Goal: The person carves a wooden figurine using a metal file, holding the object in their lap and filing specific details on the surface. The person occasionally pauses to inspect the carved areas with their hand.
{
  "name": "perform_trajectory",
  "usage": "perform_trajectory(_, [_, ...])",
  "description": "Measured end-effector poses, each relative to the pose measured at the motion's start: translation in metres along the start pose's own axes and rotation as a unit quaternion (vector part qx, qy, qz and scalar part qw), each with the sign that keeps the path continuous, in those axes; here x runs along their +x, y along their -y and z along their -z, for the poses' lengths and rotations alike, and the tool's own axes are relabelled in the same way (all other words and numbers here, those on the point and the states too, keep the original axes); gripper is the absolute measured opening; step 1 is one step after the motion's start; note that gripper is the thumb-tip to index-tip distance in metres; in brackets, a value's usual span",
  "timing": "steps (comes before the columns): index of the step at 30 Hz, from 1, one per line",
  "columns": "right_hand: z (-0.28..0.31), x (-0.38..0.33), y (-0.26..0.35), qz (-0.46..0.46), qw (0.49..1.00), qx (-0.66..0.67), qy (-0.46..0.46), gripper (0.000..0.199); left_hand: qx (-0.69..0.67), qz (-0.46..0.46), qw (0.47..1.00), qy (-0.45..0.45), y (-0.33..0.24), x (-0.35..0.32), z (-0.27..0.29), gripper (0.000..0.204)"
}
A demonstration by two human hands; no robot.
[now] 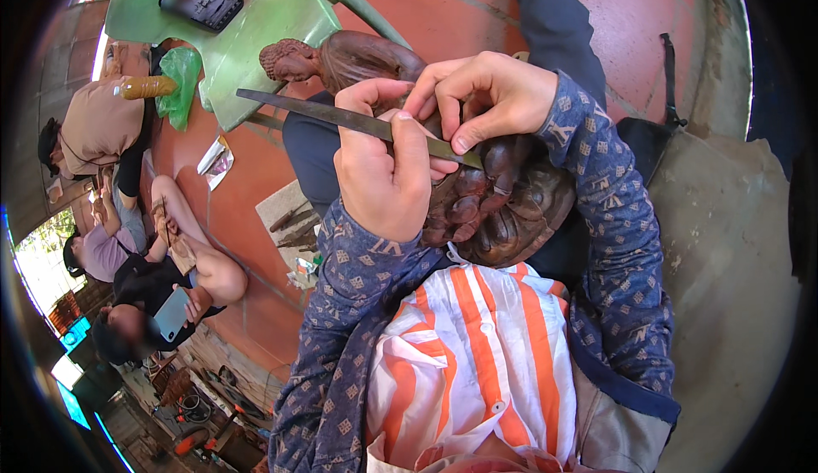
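Note:
A dark carved wooden statue point(362, 54) lies across my lap, its curly-haired head toward the upper left and its broad carved base close to my striped shirt. My left hand point(383, 166) is closed around a long flat metal file point(298, 108), which slants over the statue's middle. Beyond that hand, the narrowing end of the file points up and left. My right hand point(498, 94) is closed near the file's lower end, its thumb tip against the metal and its fingers bent beside my left thumb. Both hands partly hide the statue's middle.
A green plastic chair point(256, 43) with a phone point(201, 0) on it stands at the upper left. Hand tools point(294, 224) lie on a light board left of my lap. Several people sit on the tiled floor farther left, one holding a phone point(173, 313).

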State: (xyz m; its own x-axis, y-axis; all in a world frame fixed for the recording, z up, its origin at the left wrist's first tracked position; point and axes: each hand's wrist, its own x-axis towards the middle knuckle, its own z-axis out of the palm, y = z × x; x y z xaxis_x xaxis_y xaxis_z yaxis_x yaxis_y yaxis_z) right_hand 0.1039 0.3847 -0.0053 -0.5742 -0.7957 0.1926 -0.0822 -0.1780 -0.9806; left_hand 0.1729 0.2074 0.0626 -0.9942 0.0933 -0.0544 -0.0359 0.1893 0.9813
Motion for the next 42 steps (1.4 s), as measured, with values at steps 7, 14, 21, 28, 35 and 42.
perform_trajectory(7, [-0.009, 0.006, 0.007, 0.013, 0.999, -0.004, -0.035, 0.016, -0.032, 0.033, 0.999, 0.002, -0.004, 0.0, 0.004, 0.02])
perform_trajectory(14, [-0.008, 0.008, 0.004, 0.032, 0.999, -0.03, -0.012, 0.019, -0.014, 0.019, 1.0, -0.016, -0.011, -0.002, 0.005, 0.02])
perform_trajectory(21, [-0.01, 0.008, -0.001, 0.046, 0.998, -0.041, -0.025, 0.017, 0.021, 0.004, 1.0, -0.021, -0.009, -0.003, 0.001, 0.02])
perform_trajectory(28, [-0.008, 0.004, 0.003, 0.001, 1.0, 0.012, -0.024, 0.016, -0.003, -0.008, 1.0, -0.022, -0.01, -0.002, -0.002, 0.02])
perform_trajectory(35, [-0.017, 0.014, 0.002, 0.042, 0.998, -0.046, -0.028, 0.015, 0.018, 0.02, 0.999, -0.04, -0.009, -0.002, 0.008, 0.02])
perform_trajectory(42, [-0.008, 0.007, 0.009, -0.044, 0.999, 0.013, -0.018, 0.019, 0.018, 0.009, 0.999, -0.042, -0.009, 0.001, -0.001, 0.019])
